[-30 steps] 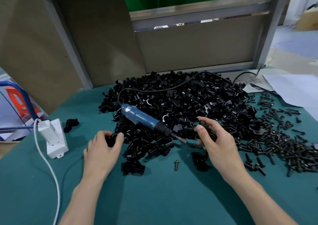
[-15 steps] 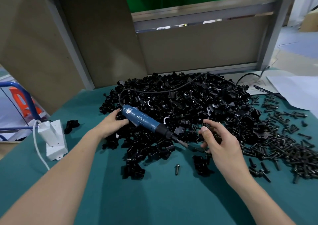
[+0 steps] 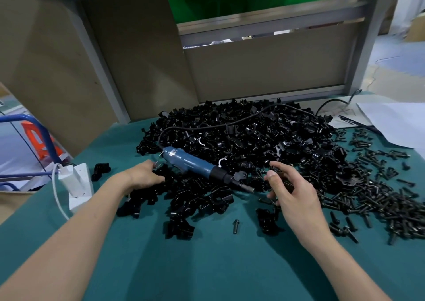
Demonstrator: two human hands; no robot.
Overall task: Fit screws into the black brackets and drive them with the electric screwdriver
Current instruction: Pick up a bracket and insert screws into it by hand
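A big heap of black brackets (image 3: 253, 135) covers the middle of the green table (image 3: 207, 266). On its near slope lies the blue electric screwdriver (image 3: 190, 160), bit pointing right toward my right hand. My right hand (image 3: 294, 195) hovers just past the bit and pinches a small black bracket (image 3: 284, 180) between thumb and fingers. My left hand (image 3: 142, 174) lies on the brackets just left of the screwdriver's rear end, fingers spread and touching them. Loose dark screws (image 3: 379, 199) are scattered on the right. A single screw (image 3: 235, 226) lies near the front.
A white power strip (image 3: 79, 185) with a plug and white cable sits at the left edge, a lone bracket (image 3: 101, 169) beside it. The screwdriver's black cord (image 3: 230, 122) loops over the heap. White paper (image 3: 395, 121) lies far right. Brown panels (image 3: 264, 66) wall off the back.
My left hand let go of a bracket, reached up to the screwdriver's rear end, then slid slightly down onto the brackets. My right hand stayed beside the bit with its bracket.
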